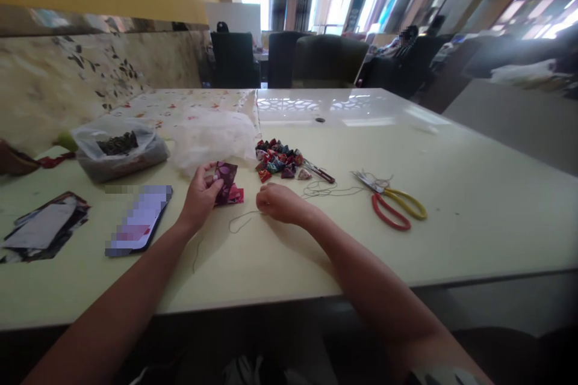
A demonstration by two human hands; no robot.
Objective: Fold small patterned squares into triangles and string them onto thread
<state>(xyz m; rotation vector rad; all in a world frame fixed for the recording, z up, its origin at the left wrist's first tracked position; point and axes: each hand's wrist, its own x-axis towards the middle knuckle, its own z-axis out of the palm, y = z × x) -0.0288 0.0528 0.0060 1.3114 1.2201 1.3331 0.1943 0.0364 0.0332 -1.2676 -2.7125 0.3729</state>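
My left hand (201, 192) pinches a dark purple patterned fabric piece (226, 175) above the pale table. Just under it lies a red and pink fabric piece (236, 194). To the right, my right hand (275, 201) is closed low over the tabletop, and whatever its fingers hold is too small to make out. A thin thread (239, 224) loops on the table between the hands. Behind my right hand sits a pile of small folded fabric pieces (277, 159) in several colours, with small metal snips (320, 172) beside it.
Scissors (395, 204) with red and yellow handles lie at right by tangled thread (332, 189). A phone (139, 219), dark scraps (49, 225) and an opened plastic bag (120, 153) are at left. Behind the table (474, 222) stand chairs (329, 60); a person (401, 51) sits at back right.
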